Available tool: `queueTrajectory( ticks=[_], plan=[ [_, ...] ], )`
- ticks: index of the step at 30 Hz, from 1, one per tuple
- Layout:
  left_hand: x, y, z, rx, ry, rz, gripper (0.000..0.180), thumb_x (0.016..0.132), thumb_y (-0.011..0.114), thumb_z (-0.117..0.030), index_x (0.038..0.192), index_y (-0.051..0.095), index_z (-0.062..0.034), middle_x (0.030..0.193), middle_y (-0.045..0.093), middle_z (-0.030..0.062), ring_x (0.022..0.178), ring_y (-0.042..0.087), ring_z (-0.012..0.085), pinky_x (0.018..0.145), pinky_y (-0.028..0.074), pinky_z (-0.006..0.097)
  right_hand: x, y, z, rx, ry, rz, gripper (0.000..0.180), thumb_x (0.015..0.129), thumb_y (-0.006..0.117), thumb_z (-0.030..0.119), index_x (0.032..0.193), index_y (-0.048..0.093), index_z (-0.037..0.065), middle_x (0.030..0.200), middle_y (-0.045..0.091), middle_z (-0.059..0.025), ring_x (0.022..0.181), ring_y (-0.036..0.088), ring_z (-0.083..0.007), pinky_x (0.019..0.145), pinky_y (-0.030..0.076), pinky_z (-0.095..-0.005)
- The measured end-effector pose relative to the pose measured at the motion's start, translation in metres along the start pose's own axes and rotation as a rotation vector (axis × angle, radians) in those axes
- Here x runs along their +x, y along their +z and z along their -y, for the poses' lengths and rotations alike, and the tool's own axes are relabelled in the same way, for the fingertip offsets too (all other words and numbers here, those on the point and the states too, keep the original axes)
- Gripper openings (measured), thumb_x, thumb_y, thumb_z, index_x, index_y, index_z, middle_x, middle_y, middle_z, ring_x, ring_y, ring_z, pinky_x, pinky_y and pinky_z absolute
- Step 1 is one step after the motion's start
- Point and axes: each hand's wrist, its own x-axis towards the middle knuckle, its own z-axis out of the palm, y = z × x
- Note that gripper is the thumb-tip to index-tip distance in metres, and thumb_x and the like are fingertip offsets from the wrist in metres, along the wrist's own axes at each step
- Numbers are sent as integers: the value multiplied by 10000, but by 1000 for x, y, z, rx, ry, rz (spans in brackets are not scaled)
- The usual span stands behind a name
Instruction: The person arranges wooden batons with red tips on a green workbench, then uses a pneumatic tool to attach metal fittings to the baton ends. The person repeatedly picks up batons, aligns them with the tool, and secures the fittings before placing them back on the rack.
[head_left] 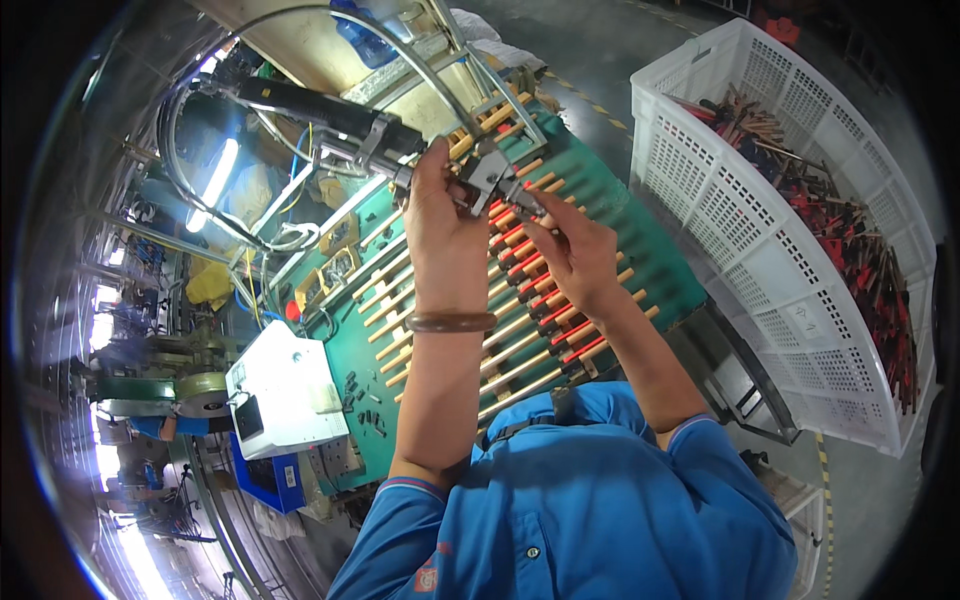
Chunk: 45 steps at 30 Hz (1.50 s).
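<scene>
My left hand (440,220) is closed around a grey metal block (488,178) at the end of a long black cylindrical tool (330,120). Its thumb points up along the block, and the other fingers are partly hidden behind it. From the right, my right hand (580,255) reaches in, thumb and forefinger pinched at the block's lower right end. What lies between those fingertips is too small to make out. Below both hands, wooden rods (400,300) lie side by side in rows, with red and black pieces (545,300) along their right part.
The rods lie on a green tabletop (660,265). A white perforated crate (720,200) full of red, black and wooden pieces stands at the right. Left are a white machine (285,385), a blue bin (268,480) and small dark parts (365,405). A curved hose (165,150) arches above.
</scene>
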Motion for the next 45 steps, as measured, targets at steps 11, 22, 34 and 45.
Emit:
queueTrajectory(
  ticks=[11,22,34,45],
  plan=[
    [-4,6,-10,-138,-118,-141,247,782,722,-220,863,545,-69,701,482,12,734,543,168,726,457,362,4,4,-2,-150,-166,-3,342,811,680,142,1099,531,35,586,567,-77,465,559,-244,404,403,-344],
    [-13,9,-35,-42,-99,-31,212,827,663,-257,924,560,-100,855,570,28,897,588,201,815,476,422,17,-18,19,87,-81,171,430,835,642,169,1244,516,139,617,564,-80,479,549,-259,438,415,-354],
    [-5,-63,-44,-568,-237,475,198,819,682,-216,766,572,-60,675,402,-34,509,334,26,474,374,145,-32,20,31,605,262,429,144,884,598,171,895,541,39,596,477,-87,489,497,-178,473,387,-299],
    [-4,-81,-69,-609,-148,328,313,892,572,-383,984,628,-89,830,612,80,524,452,92,462,350,226,16,4,70,207,-135,641,179,878,520,128,1043,520,57,806,607,-106,672,628,-277,540,482,-385]
  ],
)
